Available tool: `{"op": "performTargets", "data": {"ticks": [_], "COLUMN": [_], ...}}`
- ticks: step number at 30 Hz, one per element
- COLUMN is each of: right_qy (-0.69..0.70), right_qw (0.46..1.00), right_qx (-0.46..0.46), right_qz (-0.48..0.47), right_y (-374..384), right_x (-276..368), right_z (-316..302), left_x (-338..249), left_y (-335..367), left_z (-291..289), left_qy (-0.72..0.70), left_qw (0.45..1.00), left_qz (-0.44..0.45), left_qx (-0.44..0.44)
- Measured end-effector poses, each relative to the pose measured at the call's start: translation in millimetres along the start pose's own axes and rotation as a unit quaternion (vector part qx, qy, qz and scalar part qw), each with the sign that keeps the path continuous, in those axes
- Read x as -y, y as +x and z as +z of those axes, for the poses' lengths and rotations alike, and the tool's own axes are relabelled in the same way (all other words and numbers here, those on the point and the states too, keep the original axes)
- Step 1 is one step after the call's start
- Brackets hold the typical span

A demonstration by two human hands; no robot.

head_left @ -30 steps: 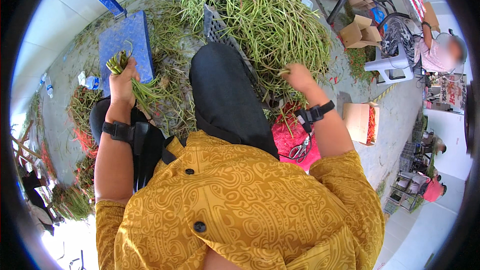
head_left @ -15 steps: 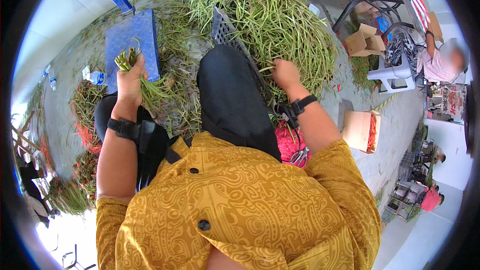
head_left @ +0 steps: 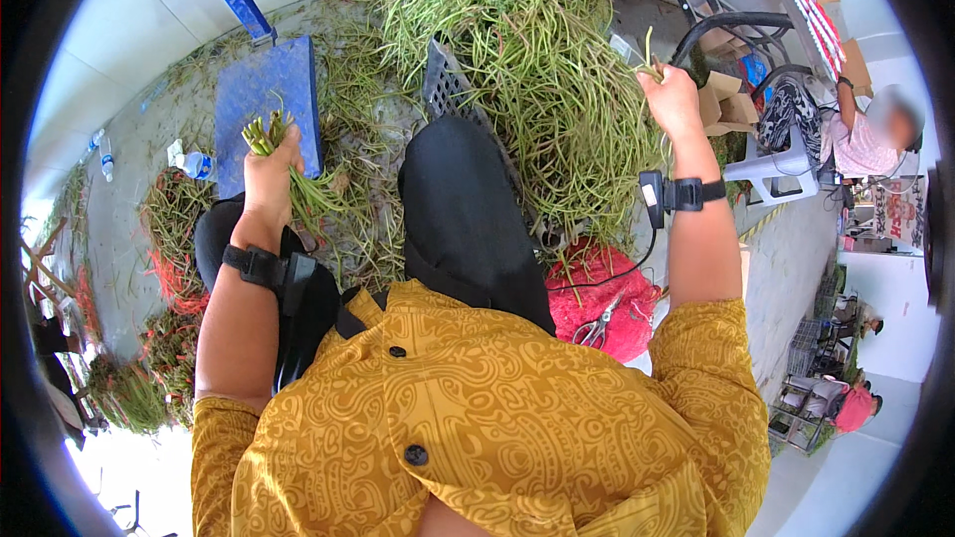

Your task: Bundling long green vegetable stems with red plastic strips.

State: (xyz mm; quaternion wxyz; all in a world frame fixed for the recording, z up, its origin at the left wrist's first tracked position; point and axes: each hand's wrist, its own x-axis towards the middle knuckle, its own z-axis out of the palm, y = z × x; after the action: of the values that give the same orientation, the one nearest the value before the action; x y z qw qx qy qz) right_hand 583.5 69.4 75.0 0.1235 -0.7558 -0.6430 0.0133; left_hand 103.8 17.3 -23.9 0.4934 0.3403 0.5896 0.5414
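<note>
My left hand is closed round a bundle of green stems, cut ends up and the thin tails hanging below the fist. Under and behind it stands the blue platform of a scale. Out to the right, my right hand pinches a few thin green stems; one tip sticks up past the fingers. Beside that hand lies a large heap of green stems, partly over a grey perforated crate. The tails of what the right hand holds are hard to make out.
Scissors rest on a pink-red mesh bag by my right thigh. Tied bundles and water bottles are at left. A cardboard box, a grey stool and a seated person are at right.
My right hand has moved up and right from the edge of the heap, carrying a few stems. The left hand keeps its bundle, nearly in place. More of the mesh bag shows.
</note>
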Motion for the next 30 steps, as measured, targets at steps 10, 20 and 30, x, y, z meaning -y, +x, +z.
{"op": "performTargets", "data": {"ticks": [10, 20, 30], "right_qy": [-0.006, 0.479, 0.701], "right_qw": [0.996, 0.877, 0.684], "right_qx": [0.058, 0.012, 0.114], "right_qz": [0.074, -0.016, -0.166], "right_y": [12, -23, 0], "right_x": [-32, 74, 234], "right_z": [20, -90, -71], "left_x": [-1, -34, -151], "left_y": [-2, -6, -37], "left_z": [1, 5, 13], "left_qy": [0.005, -0.073, -0.184], "left_qw": [1.000, 0.994, 0.952], "left_qz": [0.003, 0.032, 0.163], "left_qx": [0.014, 0.073, 0.183]}}
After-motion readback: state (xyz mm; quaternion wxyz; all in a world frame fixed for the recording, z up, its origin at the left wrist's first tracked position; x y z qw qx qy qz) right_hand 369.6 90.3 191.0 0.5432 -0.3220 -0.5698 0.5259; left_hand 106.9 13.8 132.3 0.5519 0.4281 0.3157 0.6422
